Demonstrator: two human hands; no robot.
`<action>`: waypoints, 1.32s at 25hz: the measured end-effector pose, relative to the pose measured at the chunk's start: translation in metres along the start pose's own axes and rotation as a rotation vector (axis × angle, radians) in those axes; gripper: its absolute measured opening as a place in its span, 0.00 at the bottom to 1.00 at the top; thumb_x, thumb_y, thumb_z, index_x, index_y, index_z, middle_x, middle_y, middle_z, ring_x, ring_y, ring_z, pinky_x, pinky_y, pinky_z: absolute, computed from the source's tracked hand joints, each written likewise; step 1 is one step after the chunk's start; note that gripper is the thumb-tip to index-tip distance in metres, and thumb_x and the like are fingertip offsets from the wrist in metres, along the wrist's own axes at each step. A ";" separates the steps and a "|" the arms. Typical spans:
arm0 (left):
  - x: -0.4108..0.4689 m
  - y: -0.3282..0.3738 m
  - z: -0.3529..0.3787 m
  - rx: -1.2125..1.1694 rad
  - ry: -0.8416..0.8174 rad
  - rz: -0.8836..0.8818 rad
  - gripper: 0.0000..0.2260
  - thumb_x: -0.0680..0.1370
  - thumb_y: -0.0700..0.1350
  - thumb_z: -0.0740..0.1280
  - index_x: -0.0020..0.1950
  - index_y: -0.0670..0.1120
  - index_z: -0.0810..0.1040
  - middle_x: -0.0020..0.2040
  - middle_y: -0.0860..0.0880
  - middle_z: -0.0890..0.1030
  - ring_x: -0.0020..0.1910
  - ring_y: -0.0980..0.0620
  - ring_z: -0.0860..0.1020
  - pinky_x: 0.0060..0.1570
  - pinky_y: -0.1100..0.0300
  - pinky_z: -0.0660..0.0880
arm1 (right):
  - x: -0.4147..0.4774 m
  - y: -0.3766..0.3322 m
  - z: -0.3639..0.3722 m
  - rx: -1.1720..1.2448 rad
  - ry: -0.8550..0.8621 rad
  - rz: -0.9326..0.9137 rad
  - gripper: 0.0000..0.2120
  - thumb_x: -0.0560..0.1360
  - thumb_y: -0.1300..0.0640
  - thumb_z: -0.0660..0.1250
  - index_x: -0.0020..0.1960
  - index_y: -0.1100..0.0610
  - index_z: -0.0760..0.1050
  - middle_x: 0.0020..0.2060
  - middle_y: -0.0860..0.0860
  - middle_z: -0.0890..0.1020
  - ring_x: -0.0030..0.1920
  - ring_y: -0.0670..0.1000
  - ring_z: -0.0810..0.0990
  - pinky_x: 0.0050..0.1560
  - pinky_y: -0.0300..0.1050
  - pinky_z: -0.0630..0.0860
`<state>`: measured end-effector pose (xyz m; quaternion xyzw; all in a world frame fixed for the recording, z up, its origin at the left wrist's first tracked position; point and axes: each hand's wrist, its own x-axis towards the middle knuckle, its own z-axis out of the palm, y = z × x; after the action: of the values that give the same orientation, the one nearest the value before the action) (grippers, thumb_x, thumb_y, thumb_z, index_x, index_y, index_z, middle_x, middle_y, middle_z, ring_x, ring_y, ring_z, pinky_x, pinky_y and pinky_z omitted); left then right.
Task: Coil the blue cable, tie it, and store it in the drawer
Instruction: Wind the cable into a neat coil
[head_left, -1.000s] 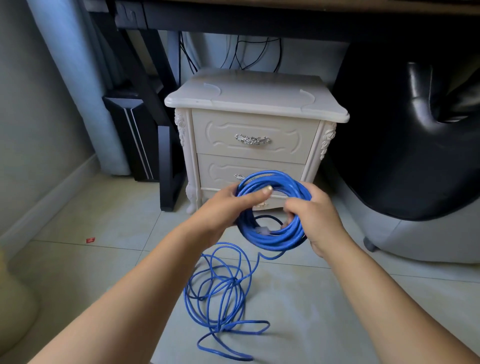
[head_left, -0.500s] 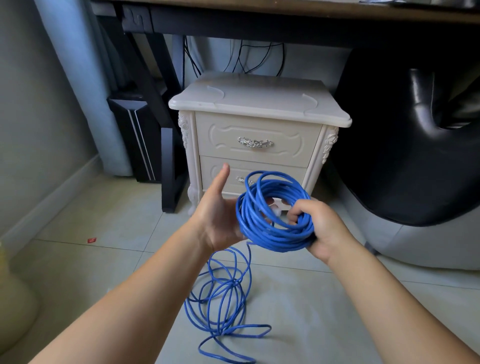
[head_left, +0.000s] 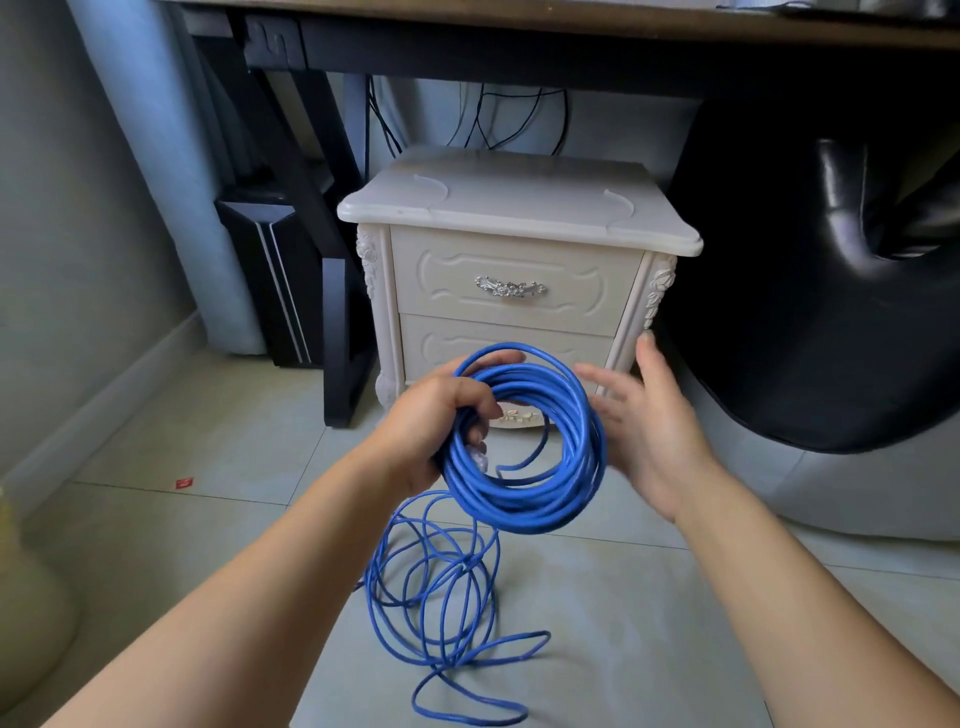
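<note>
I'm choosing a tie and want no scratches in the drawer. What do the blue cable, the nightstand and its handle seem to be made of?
Cable: smooth blue plastic or rubber jacket, slightly glossy, bending in soft loops.
Nightstand: cream painted or lacquered wood or board, satin sheen, with moulded carving; the core cannot be told.
Handle: silvery ornate metal by its shine, possibly plated.

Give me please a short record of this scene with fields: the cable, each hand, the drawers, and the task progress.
cable: blue cable, part coiled in the air, the rest loose on the tiled floor
left hand: left hand closed on the coil's left side
right hand: right hand open, beside the coil's right side
drawers: nightstand, both drawers closed
progress: coiling unfinished, no tie visible, not stored
</note>
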<state>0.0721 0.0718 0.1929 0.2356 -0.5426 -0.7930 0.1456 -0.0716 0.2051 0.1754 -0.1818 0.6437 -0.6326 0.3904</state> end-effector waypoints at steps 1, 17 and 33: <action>-0.002 0.001 0.000 0.025 -0.038 0.004 0.24 0.67 0.30 0.59 0.58 0.46 0.82 0.29 0.47 0.66 0.21 0.53 0.63 0.21 0.65 0.64 | 0.005 0.001 -0.003 -0.032 0.061 -0.049 0.24 0.77 0.37 0.57 0.60 0.51 0.81 0.51 0.50 0.83 0.52 0.49 0.80 0.58 0.49 0.73; 0.001 0.010 -0.020 0.383 0.146 0.210 0.19 0.67 0.29 0.63 0.49 0.45 0.85 0.25 0.51 0.71 0.24 0.51 0.65 0.26 0.63 0.65 | -0.007 0.002 0.021 -0.164 -0.050 -0.086 0.12 0.80 0.50 0.64 0.54 0.59 0.77 0.36 0.55 0.76 0.30 0.49 0.74 0.31 0.44 0.77; 0.002 0.009 -0.002 0.043 0.351 0.309 0.20 0.67 0.29 0.62 0.50 0.46 0.85 0.28 0.47 0.68 0.25 0.51 0.65 0.26 0.61 0.64 | -0.016 0.008 0.032 -0.167 -0.210 -0.005 0.27 0.63 0.37 0.70 0.58 0.48 0.74 0.50 0.55 0.84 0.47 0.56 0.85 0.46 0.57 0.82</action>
<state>0.0713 0.0665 0.2004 0.2870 -0.5556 -0.6963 0.3524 -0.0362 0.1958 0.1754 -0.2807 0.6493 -0.5552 0.4374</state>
